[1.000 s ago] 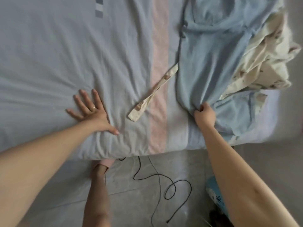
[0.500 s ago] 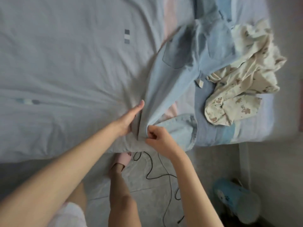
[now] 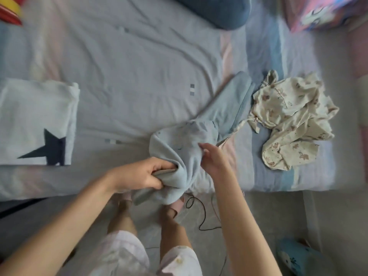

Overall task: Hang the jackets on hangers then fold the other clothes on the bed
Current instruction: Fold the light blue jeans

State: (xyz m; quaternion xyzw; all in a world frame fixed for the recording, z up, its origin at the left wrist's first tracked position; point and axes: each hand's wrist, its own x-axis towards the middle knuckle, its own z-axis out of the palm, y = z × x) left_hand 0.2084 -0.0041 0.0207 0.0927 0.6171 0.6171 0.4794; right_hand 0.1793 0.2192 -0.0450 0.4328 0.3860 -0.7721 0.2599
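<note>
The light blue garment point(image 3: 227, 108) has come across from the right of the frame to its middle. A second ago the right hand point(image 3: 212, 159) alone gripped it beside the cream bear-print garment point(image 3: 288, 120) while the left hand point(image 3: 142, 174) lay flat on the bed sheet point(image 3: 119, 76). Now the left hand is clenched round a bunched end of the blue cloth at the bed's near edge, and a fold hangs over toward the floor. The right hand's fingertips point(image 3: 201, 146) lie against the heaped fabric just above; whether they pinch it or only touch it cannot be told through the blur. One long part of the garment trails toward the upper right and ends just beside the cream garment, which now lies uncovered on the right of the frame, with a cream tie running along the blue edge. A folded white cloth with a dark star point(image 3: 35, 120) lies at the left edge. Judging from this, the blue garment has been picked out for folding but is crumpled, so it probably needs spreading flat first
</note>
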